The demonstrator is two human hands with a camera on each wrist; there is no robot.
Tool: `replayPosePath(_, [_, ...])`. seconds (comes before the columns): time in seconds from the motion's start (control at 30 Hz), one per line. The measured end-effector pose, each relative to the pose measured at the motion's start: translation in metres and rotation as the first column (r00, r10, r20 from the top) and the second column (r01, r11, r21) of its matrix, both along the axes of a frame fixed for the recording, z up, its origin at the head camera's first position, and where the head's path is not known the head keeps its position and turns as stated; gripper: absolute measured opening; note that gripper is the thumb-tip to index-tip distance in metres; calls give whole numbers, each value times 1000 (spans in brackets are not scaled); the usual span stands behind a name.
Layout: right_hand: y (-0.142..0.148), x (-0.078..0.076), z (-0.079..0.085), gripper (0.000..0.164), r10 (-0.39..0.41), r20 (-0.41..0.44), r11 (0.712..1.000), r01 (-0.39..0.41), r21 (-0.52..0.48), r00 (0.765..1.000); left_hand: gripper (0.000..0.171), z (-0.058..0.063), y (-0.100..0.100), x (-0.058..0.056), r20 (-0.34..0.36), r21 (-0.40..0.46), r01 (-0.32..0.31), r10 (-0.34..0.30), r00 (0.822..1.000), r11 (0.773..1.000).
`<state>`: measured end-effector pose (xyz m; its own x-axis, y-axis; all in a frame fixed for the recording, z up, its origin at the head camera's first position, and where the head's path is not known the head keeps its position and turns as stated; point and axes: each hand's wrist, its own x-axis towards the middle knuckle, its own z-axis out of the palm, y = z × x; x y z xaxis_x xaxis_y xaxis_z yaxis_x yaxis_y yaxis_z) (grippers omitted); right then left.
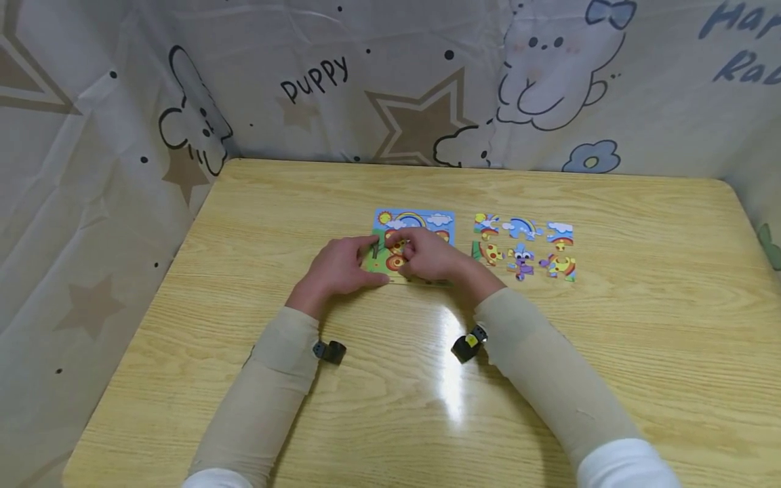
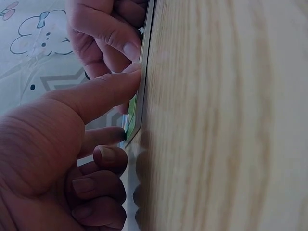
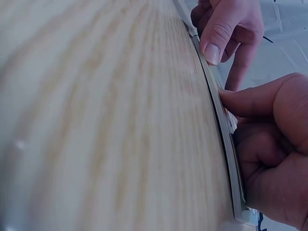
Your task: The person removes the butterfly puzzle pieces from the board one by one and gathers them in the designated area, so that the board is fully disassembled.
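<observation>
A colourful jigsaw board point(image 1: 415, 215) with a sun, a rainbow and clouds lies flat on the table, its lower part covered by both hands. My left hand point(image 1: 342, 264) spans the board's left side, index finger on the green area and thumb straight at the near edge. In the left wrist view its other fingers curl loosely. Over the board's middle, my right hand point(image 1: 430, 256) reaches its index finger toward the left index, beside an orange spiral. The right wrist view shows its thumb point(image 3: 245, 102) pressing at the board and fingers curled; I cannot tell whether a piece is between them.
Right of the board lie several loose puzzle pieces in two rows, among them a rainbow piece point(image 1: 522, 228) and a purple one point(image 1: 521, 263). The wooden table point(image 1: 390, 407) meets a printed cloth point(image 1: 342, 122) at its far edge.
</observation>
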<state>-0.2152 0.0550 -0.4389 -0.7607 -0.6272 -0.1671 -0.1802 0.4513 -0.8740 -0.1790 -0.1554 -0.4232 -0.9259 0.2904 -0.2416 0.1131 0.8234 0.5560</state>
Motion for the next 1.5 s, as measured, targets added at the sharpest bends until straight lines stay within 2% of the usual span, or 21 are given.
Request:
replayPosePath(0.2, [1, 2, 2, 50, -21, 26, 1000, 21, -17, 999, 85, 1, 2, -1, 6, 0, 1, -1, 1000, 1000])
replayPosePath(0.37, [2, 3, 2, 49, -47, 13, 998, 47, -45, 999, 86, 2, 3, -2, -4, 3, 11, -11, 1000, 1000])
replayPosePath(0.67, [3, 4, -2, 46, -128, 8, 992, 128, -10, 992, 88, -1, 2, -2, 11, 9, 14, -14, 1000, 1000])
replayPosePath(0.87, [4, 9, -1, 51, -132, 20, 990, 133, -53, 991, 88, -1, 3, 1, 25, 14, -3, 3, 1000, 1000])
replayPosePath(1.0, [4, 13, 1, 48, -130, -14, 989, 129, -69, 991, 88, -1, 2, 2, 32, 19, -14, 13, 999, 1000])
replayPosePath(1.1, [5, 16, 4, 45, -129, -60, 991, 127, -37, 990, 88, -1, 1, 3, 31, 18, -18, 18, 999, 1000])
replayPosePath(1.3, [7, 19, 6, 43, -90, -181, 988, 110, 105, 979, 88, -1, 0, 2, 24, 20, -22, 21, 999, 1000])
replayPosePath(1.5, [5, 19, 5, 40, -78, -231, 970, 128, 209, 970, 87, 2, 2, 1, 24, 26, 2, -3, 1000, 1000])
